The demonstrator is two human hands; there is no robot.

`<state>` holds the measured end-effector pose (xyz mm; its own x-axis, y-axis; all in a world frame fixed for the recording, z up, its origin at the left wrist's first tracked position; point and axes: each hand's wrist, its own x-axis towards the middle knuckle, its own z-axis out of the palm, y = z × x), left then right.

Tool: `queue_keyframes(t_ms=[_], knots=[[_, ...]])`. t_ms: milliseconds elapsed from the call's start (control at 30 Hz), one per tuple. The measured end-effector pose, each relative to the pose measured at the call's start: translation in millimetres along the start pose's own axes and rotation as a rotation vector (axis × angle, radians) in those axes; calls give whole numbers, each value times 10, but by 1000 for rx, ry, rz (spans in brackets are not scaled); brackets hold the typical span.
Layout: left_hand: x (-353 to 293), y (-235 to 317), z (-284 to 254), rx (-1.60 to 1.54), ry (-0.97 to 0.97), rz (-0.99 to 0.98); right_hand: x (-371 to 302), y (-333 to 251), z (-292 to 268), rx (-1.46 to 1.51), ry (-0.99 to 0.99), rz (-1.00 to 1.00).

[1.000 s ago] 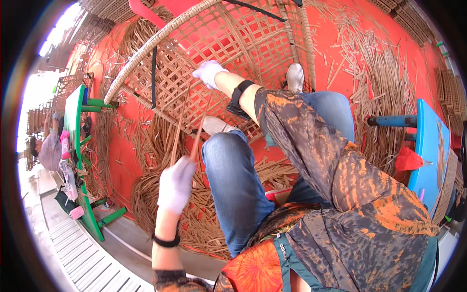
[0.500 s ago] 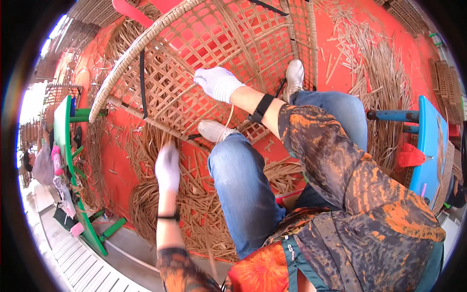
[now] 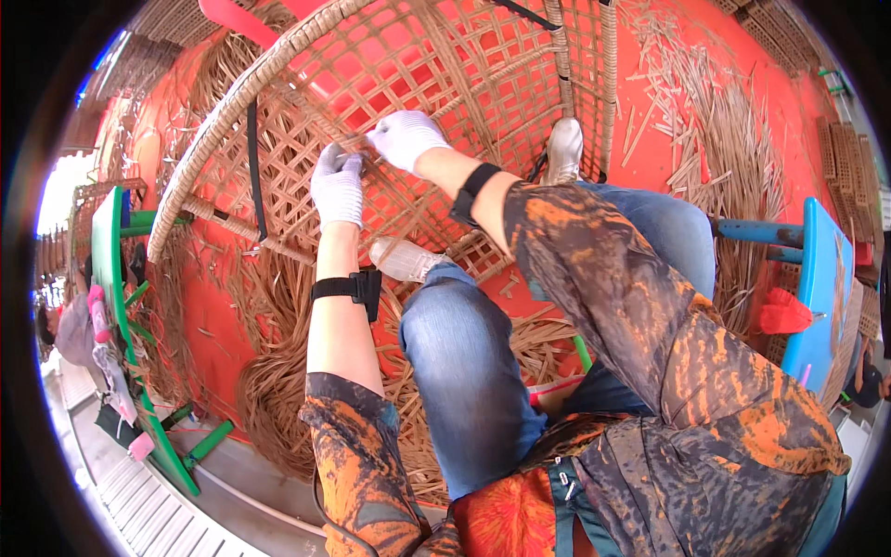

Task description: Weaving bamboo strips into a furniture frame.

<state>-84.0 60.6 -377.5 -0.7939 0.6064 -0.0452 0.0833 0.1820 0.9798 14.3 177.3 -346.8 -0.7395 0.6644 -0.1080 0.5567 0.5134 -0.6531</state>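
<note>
A large curved wicker panel (image 3: 483, 121) with an open lattice of tan strips and a wrapped rim stands tilted in front of me. Both my hands wear white gloves and meet at the lattice, left of its middle. My right hand (image 3: 408, 141) has its fingers pinched on a thin tan weaving strip at the lattice. Just left of it, my left hand (image 3: 338, 193) is closed with fingertips against the weave; what is between them is too small to make out. My shoes (image 3: 404, 260) are near the panel's lower edge.
Loose tan strips (image 3: 278, 399) lie heaped on the red floor covering, with another long bundle (image 3: 733, 158) at the right. A green bench (image 3: 139, 371) stands at left, a blue one (image 3: 817, 278) at right with a red object (image 3: 784, 311). Another person (image 3: 74, 325) is at far left.
My left hand has risen from beside the panel's lower edge to the lattice next to my right hand. My right hand has shifted slightly left and up.
</note>
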Motion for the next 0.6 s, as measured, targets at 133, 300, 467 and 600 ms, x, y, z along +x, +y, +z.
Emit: queue_keyframes(t_ms=[133, 300, 467, 600], knots=[[27, 114, -75, -40, -175, 2, 135, -186, 96, 81, 4, 191], [168, 234, -90, 506, -180, 227, 140, -247, 86, -24, -46, 177], [11, 425, -181, 999, -147, 359, -69, -235, 52, 4, -34, 68], [-431, 658, -281, 1028, -199, 497, -386, -275, 41, -68, 486, -199]])
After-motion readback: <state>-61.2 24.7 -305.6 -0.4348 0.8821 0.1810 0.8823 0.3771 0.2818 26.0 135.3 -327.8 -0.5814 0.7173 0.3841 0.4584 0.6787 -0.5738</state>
